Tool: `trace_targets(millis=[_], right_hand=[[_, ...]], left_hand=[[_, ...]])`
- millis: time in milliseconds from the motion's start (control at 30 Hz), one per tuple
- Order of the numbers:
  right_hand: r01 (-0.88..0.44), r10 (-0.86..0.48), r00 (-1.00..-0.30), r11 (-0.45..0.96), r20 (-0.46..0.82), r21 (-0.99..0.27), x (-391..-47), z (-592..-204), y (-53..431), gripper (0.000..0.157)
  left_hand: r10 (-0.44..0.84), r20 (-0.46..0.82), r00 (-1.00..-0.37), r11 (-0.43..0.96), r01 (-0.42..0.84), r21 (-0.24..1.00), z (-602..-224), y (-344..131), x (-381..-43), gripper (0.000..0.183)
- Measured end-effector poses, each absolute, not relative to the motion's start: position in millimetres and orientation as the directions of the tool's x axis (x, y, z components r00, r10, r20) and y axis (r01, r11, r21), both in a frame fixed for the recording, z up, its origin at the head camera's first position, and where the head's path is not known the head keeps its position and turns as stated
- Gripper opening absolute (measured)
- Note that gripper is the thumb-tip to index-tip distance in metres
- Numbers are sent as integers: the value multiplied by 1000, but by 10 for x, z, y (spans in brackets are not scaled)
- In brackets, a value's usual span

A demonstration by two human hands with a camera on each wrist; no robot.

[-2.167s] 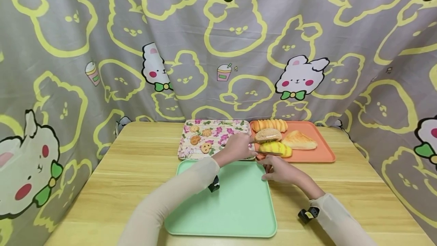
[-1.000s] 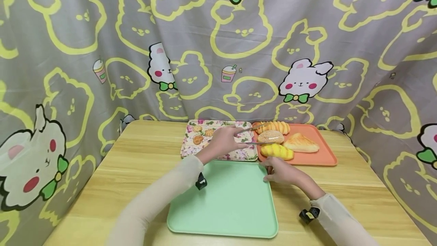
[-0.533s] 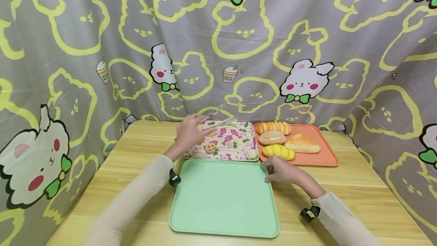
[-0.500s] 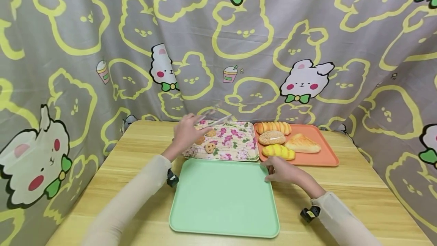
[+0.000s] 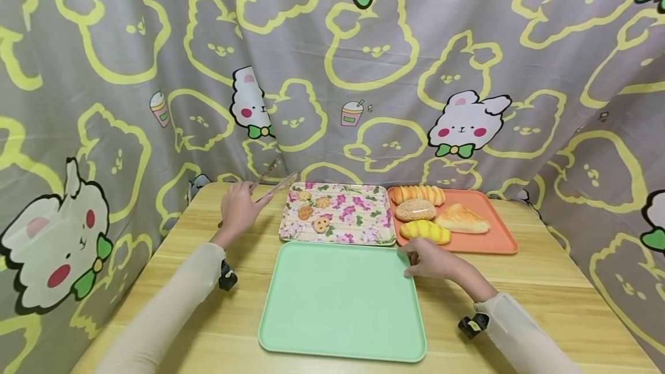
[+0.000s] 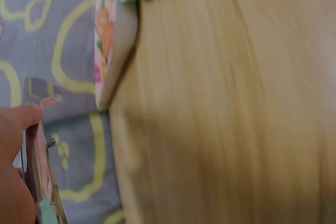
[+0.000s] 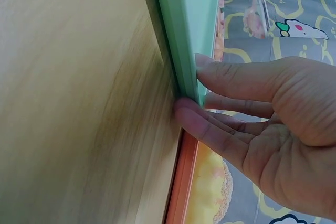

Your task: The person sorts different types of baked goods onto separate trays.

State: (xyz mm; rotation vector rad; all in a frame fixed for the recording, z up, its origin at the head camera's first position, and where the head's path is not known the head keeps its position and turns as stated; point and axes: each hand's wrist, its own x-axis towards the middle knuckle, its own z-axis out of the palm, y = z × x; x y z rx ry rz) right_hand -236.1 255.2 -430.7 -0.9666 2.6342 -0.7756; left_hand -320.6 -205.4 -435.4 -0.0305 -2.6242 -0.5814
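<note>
In the head view my left hand (image 5: 239, 210) holds a pair of tongs (image 5: 283, 183) above the table's left side. The tongs' arms are spread, with nothing between their tips. My right hand (image 5: 430, 258) grips the far right corner of a green tray (image 5: 343, 305); in the right wrist view its thumb lies on the rim and its other fingers are at the outer side. Behind the green tray lies a flowered tray (image 5: 358, 221) with several cookies (image 5: 321, 224). Beside it an orange tray (image 5: 500, 235) carries a ridged roll (image 5: 417, 195), sesame bun (image 5: 415, 210), yellow bread (image 5: 426, 232) and triangular pastry (image 5: 462, 219).
All three trays rest on a wooden table (image 5: 540, 305). A grey patterned curtain (image 5: 332, 62) hangs behind the table and along its sides. The flowered and orange trays stand side by side near the back edge.
My left hand has carried the tongs from the bread on the orange tray leftward, over the flowered tray, to the table's left side. My right hand has stayed at the green tray's corner.
</note>
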Motion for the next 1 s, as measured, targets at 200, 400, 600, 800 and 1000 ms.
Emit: trace_targets(millis=[200,400,600,800,1000], right_hand=[[-526,-646,-763,649,-32,-550,-2354,-4301,2554,50],[-525,-644,-764,651,-33,-548,-2364,-4312,2559,50],[-528,-646,-763,648,-28,-549,-2373,-4330,2568,51],[-537,-656,-754,637,-24,-553,-2365,-4326,2570,52],[-553,-668,-744,624,-12,-552,-2382,-4352,2586,28]], left_hand=[[-132,391,-911,910,45,413,-4457,-2203,-3204,61],[-162,365,-917,907,7,421,-4592,-2257,-3181,66],[-174,322,-931,910,-26,414,-4679,-2261,-3172,68],[-176,290,-941,910,-43,412,-4700,-2262,-3182,71],[-168,251,-953,905,-48,423,-4695,-2265,-3174,69]])
